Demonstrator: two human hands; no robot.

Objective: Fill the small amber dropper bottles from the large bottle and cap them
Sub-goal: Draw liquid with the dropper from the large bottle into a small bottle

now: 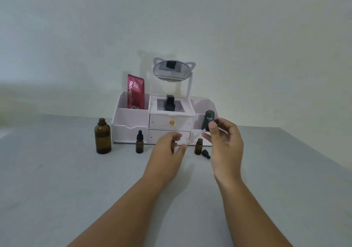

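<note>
Right hand (225, 142) grip pinches a dropper (211, 126), its glass tube slanting toward seven o'clock; left hand (167, 147) grip apart, empty.

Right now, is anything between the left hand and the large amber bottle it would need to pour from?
Yes. The capped small dropper bottle stands on the table between the left hand and the large amber bottle, which is uncapped at far left.

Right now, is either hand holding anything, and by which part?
The right hand pinches a dropper by its black bulb, between thumb and fingertips. The left hand holds nothing.
</note>
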